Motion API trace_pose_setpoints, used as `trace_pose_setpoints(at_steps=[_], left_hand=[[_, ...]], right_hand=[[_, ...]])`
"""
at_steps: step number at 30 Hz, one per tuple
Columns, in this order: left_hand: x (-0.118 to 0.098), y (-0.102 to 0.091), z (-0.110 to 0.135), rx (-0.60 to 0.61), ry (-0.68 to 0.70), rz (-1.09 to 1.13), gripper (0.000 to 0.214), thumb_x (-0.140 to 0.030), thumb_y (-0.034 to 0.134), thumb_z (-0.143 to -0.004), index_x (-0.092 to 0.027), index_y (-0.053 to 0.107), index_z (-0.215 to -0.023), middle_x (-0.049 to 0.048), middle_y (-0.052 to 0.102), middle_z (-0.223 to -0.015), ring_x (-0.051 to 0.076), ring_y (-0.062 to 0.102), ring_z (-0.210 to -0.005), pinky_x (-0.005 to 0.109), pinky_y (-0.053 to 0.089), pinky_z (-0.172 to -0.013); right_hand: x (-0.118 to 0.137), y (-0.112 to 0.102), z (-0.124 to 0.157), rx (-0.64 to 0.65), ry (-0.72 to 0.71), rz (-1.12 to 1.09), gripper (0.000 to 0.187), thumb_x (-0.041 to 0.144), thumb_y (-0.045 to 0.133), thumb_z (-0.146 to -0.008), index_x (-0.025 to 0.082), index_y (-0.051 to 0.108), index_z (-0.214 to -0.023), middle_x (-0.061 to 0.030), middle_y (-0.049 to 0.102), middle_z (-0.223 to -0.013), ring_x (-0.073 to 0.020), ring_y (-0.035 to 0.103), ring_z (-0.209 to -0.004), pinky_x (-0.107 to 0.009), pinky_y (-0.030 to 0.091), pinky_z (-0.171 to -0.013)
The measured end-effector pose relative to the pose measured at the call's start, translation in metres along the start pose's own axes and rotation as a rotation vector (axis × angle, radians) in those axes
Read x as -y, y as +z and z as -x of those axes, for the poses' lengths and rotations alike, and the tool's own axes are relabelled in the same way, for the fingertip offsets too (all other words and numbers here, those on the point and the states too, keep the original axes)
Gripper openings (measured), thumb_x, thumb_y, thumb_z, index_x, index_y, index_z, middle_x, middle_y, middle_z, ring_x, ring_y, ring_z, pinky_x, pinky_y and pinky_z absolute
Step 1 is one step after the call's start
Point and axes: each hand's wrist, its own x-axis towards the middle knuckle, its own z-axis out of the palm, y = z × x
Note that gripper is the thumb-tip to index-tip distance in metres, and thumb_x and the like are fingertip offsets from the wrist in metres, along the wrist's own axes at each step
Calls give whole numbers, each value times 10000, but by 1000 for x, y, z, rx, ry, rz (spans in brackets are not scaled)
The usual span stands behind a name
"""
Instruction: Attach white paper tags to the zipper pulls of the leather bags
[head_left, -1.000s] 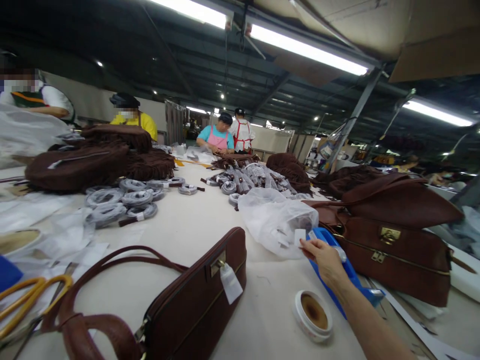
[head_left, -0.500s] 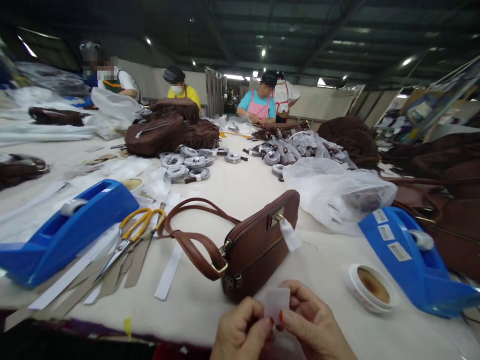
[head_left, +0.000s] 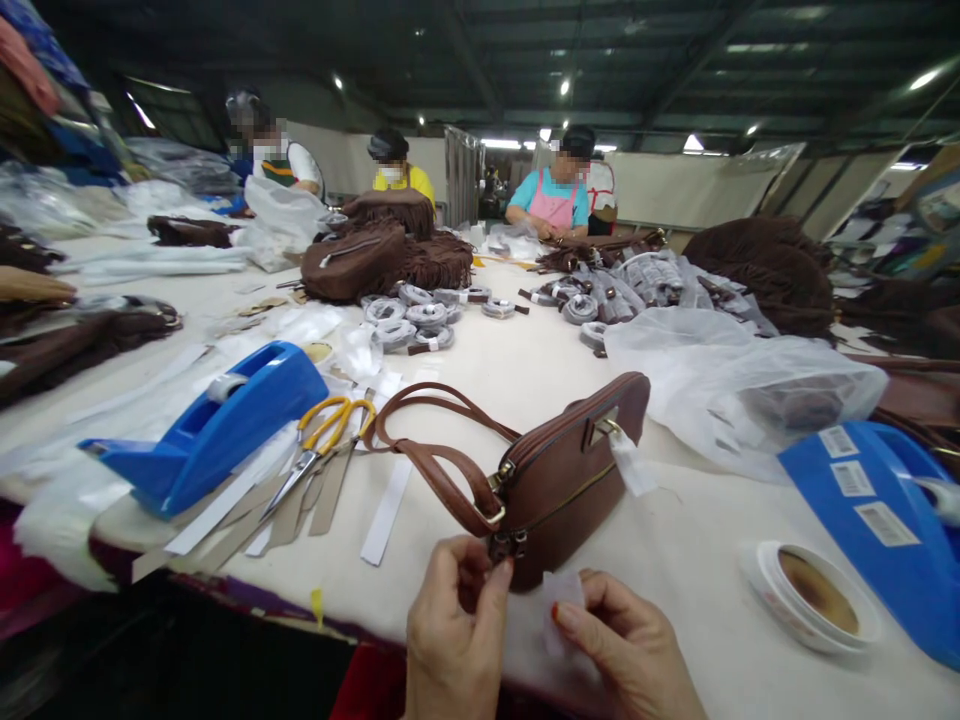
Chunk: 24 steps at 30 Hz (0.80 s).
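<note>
A small brown handbag point(head_left: 562, 480) with a looped strap lies on the white table point(head_left: 675, 540) just in front of me. My left hand point(head_left: 454, 630) pinches the metal fitting at the bag's near end. My right hand point(head_left: 626, 650) sits beside it, thumb and fingers closed on a small translucent white piece point(head_left: 559, 595) that touches the bag's lower corner. A white tag point(head_left: 632, 465) hangs from the bag's clasp.
A blue tape dispenser point(head_left: 214, 425) and yellow-handled scissors point(head_left: 322, 450) lie to the left, among white strips. Another blue dispenser point(head_left: 877, 530) and a tape roll point(head_left: 814, 595) sit at right. A clear plastic bag point(head_left: 739, 385), wrapped straps and brown bags fill the table. Several people work at the far end.
The view swung from the right side of the table to the front. My right hand came from the blue dispenser with the white piece; both hands now meet at the bag's end.
</note>
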Motion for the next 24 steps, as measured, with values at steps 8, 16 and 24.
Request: trace_pose_setpoints(at_steps=[8,16,24], left_hand=[[4,4,-18,-83,410,-253,92,-190,583,-779,-180,499,-815,-13,551,-632,133,546,-532,235,458,-512],[-1,-10,-25,-15,662,-426,79,-97,460,-800,-155,493,-842,51,573,-662,197,557,-555,314,461,-495],[-6,1,-18,-164,734,-633,189,-1,458,-710,-148,466,-829,45,527,-644,209,524,-558,312,424,-485]], right_hand=[[-7,1,6,6,45,17,268,350,780,-592,153,600,-566,15,567,-564,-104,467,-531,-207,352,-515],[-7,6,6,101,26,87,226,330,755,-634,156,616,-591,11,580,-605,-106,477,-564,-202,380,-545],[-8,10,8,123,44,145,235,355,736,-657,151,623,-627,4,596,-618,-112,486,-590,-205,388,-572]])
